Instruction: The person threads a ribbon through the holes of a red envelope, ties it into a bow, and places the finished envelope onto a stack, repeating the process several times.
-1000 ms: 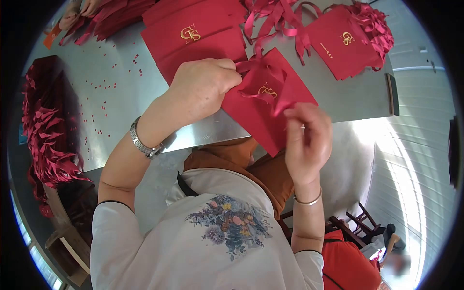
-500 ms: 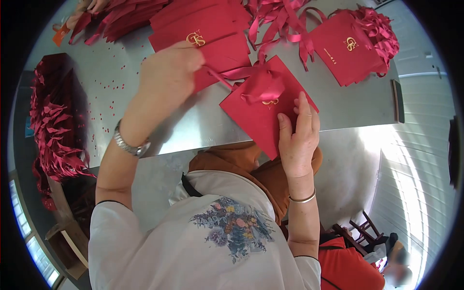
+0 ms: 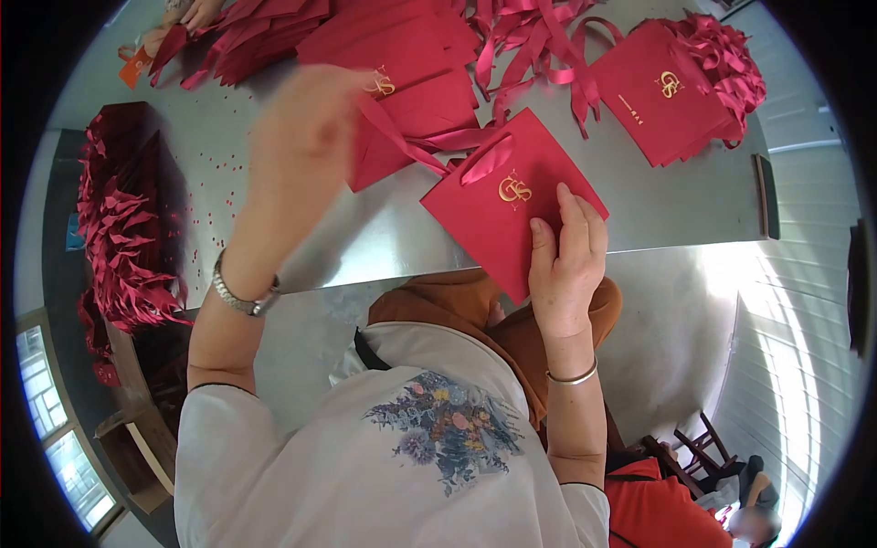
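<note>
A red paper bag [image 3: 489,224] with a gold logo lies tilted at the table's front edge, its lower corner past the edge. My right hand [image 3: 568,265] rests on the bag's right side, thumb and fingers spread over its front. My left hand [image 3: 306,155], blurred by motion, is up to the left of the bag, closed on the end of a red ribbon [image 3: 397,139]. This ribbon runs down to the bag's top edge, where a ribbon loop [image 3: 487,161] lies over the front. My left fingertips are smeared.
More red bags [image 3: 416,110] lie behind my left hand. Loose ribbons [image 3: 539,46] and a bag stack [image 3: 660,91] are further right. Beribboned bags [image 3: 128,228] stand at the left. Another person's hand [image 3: 199,13] shows at the upper left. A person in red is lower right.
My left hand has moved left and slightly up, drawing the ribbon out longer. The ribbon bunched over the logo now lies flatter near the bag's top, uncovering the logo. My right hand stays on the bag.
</note>
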Demonstrator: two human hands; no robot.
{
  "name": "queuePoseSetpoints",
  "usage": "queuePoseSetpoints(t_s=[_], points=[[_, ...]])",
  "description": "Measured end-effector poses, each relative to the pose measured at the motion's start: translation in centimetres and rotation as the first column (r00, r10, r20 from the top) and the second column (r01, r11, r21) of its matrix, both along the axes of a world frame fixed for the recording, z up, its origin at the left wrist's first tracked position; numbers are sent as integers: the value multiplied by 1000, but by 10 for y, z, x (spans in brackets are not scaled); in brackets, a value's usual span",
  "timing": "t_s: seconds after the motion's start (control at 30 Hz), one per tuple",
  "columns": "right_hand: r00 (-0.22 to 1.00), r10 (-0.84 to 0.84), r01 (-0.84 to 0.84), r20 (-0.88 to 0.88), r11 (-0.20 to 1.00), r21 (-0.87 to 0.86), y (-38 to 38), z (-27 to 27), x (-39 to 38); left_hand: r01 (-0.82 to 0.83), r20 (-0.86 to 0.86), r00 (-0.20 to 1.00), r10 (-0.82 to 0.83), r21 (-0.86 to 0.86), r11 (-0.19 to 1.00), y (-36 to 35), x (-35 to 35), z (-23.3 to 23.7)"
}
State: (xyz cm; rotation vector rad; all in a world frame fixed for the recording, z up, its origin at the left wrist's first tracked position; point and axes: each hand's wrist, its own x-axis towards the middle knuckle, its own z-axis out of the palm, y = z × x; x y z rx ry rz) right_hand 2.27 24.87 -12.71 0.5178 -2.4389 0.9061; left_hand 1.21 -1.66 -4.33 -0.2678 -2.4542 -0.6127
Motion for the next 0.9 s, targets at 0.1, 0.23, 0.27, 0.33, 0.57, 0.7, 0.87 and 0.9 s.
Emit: queuePoseSetpoints(t_s=[0.1, 0.23, 0.27, 0.33, 0.57, 0.7, 0.87, 0.9], points=[[998, 16, -16, -60, 1000, -4, 2, -7, 1, 235, 202, 952, -232, 8, 972, 28, -18, -7], [986, -7, 1, -164, 999, -39, 3, -16, 2, 385, 356, 871, -338, -71, 920, 43, -54, -17], [983, -12, 3, -185, 999, -49, 3, -17, 2, 445, 335, 841, -425, 19, 895, 45, -60, -16], [983, -2, -6, -184, 999, -42, 3, -15, 1, 454, 354, 829, -433, 27, 891, 44, -67, -10], [986, 37, -39, -162, 999, -6, 4, -9, -1, 205, 213, 965, -151, -263, 943, 51, -82, -21], [981, 14, -16, -194, 1000, -6, 2, -12, -1, 200, 194, 970, -148, -287, 937, 45, -80, -23], [977, -23, 12, -214, 999, -53, 0, -15, 0, 0, 111, 993, -35, 299, 954, 34, -21, 8], [977, -33, 17, -213, 997, -76, 0, -15, 0, -153, 359, 932, -38, 488, 859, 29, 0, 7]])
